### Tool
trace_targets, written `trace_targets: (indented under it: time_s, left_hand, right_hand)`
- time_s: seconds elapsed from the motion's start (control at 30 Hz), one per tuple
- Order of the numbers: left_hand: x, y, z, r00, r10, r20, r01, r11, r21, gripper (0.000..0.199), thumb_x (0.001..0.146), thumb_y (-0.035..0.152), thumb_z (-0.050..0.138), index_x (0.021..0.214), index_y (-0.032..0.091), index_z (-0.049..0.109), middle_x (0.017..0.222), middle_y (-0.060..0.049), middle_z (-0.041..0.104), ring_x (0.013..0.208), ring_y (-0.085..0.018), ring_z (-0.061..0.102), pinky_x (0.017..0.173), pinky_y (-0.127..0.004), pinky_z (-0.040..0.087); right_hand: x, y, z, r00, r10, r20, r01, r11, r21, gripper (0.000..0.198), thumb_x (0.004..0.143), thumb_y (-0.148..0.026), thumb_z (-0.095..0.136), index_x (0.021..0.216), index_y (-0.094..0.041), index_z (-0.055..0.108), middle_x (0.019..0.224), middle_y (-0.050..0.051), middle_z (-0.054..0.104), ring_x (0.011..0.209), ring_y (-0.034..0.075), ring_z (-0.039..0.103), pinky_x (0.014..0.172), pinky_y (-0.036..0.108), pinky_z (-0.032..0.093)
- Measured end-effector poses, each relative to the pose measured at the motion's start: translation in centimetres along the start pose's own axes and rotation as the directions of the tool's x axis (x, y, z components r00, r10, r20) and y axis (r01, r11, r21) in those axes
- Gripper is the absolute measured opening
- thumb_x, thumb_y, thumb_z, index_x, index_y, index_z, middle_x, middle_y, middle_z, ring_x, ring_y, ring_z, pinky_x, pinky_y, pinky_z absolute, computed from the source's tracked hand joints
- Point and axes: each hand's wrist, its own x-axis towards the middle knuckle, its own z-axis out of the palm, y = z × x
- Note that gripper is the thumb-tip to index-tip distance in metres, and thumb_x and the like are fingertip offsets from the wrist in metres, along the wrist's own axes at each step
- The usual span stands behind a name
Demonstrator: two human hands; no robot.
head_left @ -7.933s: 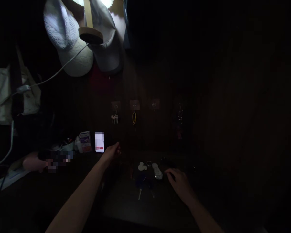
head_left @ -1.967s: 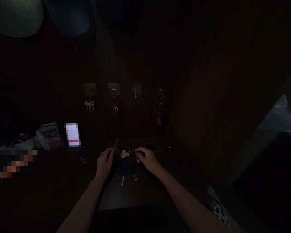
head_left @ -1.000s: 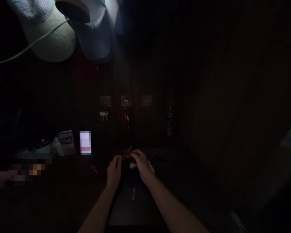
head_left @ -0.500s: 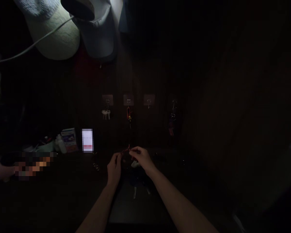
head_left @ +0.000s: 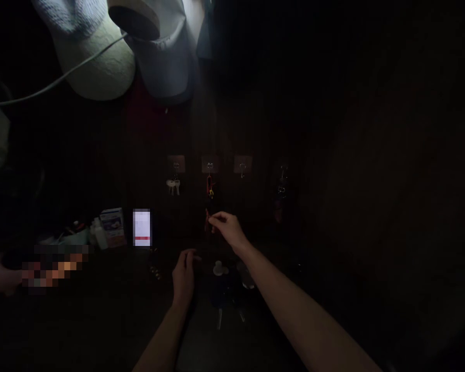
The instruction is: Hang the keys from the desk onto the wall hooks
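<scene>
- Reddish thin strip [head_left: 206, 218] pinched at the fingertips of the right hand [head_left: 231, 231]; finer shape lost in the dimness.
- Right grip narrow, thumb and forefinger together on the strip; raised off the worktop [head_left: 205, 349], in front of the dark wall.
- Strip roughly upright, just below a red-and-yellow keyring [head_left: 211, 192] in view; touching or apart, cannot tell.
- Left hand [head_left: 183, 276] low over the worktop, fingers loosely curled, well apart from the strip. Left grip: wide or narrow, cannot tell; contents likewise.
- Between left hand and right forearm: white trinket [head_left: 218, 268], lying on the worktop.
- Nearer the front: dark blue fob [head_left: 219, 295], with a pale key blade [head_left: 219, 319] pointing forward; second key blade [head_left: 242, 314] slanting beside it.
- Pale rounded gadget [head_left: 248, 282] close to the right forearm, partly covered by it.
- Left of the left hand: small beaded piece [head_left: 155, 272], flat on the worktop.
- Farther left: lit phone [head_left: 141, 227] standing upright, screen blurred; carton [head_left: 113, 227] and white bottle [head_left: 99, 235] side by side.
- On the wall: row of hooks [head_left: 243, 166], keyring on one, bunch of keys [head_left: 177, 185] to its left, dark reddish tag [head_left: 278, 212] far right.
- Overhead: pale cap [head_left: 96, 67] and grey-blue cap [head_left: 165, 70], white cable [head_left: 67, 75] across the former.
</scene>
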Motion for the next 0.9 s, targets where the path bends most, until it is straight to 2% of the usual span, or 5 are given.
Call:
trace_targets:
  time_s: [0.13,0.3,0.5,0.77,0.9]
  left_hand:
    - [0.1,-0.3,0.1,0.999,-0.030,-0.016,0.030,0.999,-0.012,0.041,0.083,0.053,0.036,0.090,0.020,0.060,0.071,-0.001,0.067,0.068,-0.018,0.061,0.064,-0.028,0.045]
    - [0.2,-0.6,0.2,0.999,-0.040,-0.004,0.040,0.999,-0.023,0.041,0.082,0.054,0.038,0.087,0.020,0.060,0.068,-0.001,0.066,0.067,-0.017,0.061,0.063,-0.026,0.044]
    - [0.4,-0.7,0.5,0.998,-0.066,0.007,0.066,0.997,-0.036,0.043,0.081,0.057,0.038,0.086,0.020,0.060,0.067,-0.001,0.065,0.063,-0.017,0.059,0.061,-0.026,0.043]
    - [0.5,-0.5,0.5,0.998,-0.050,0.041,0.053,0.996,-0.072,0.041,0.081,0.056,0.040,0.083,0.020,0.060,0.065,-0.002,0.063,0.065,-0.017,0.059,0.062,-0.026,0.044]
    - [0.5,-0.5,0.6,0.997,-0.027,0.065,0.033,0.995,-0.092,0.040,0.082,0.054,0.040,0.081,0.020,0.060,0.064,-0.002,0.062,0.065,-0.017,0.059,0.063,-0.026,0.044]
  right_hand:
    - [3.2,-2.2,-0.1,0.998,-0.047,-0.036,0.047,0.999,-0.011,0.012,0.063,-0.030,0.061,0.061,-0.019,0.058,0.045,-0.007,0.051,0.043,0.009,0.047,0.046,0.021,0.035]
    - [7.6,-4.8,0.7,0.980,-0.188,-0.069,0.185,0.982,-0.045,0.008,0.065,-0.027,0.059,0.063,-0.019,0.057,0.048,-0.008,0.051,0.045,0.009,0.048,0.048,0.021,0.038]
    - [11.8,-6.4,1.1,0.938,-0.324,-0.125,0.270,0.907,-0.324,0.008,0.068,-0.027,0.057,0.067,-0.019,0.060,0.051,-0.006,0.053,0.051,0.011,0.053,0.051,0.021,0.038]
    - [12.7,-7.2,0.2,0.914,-0.398,-0.075,0.232,0.666,-0.709,0.012,0.077,-0.029,0.056,0.079,-0.022,0.066,0.067,-0.002,0.061,0.065,0.014,0.056,0.058,0.023,0.036]
    - [12.2,-7.0,-0.4,0.876,-0.467,0.120,0.338,0.417,-0.844,0.016,0.083,-0.028,0.051,0.090,-0.026,0.065,0.089,0.001,0.065,0.081,0.017,0.059,0.065,0.025,0.038]
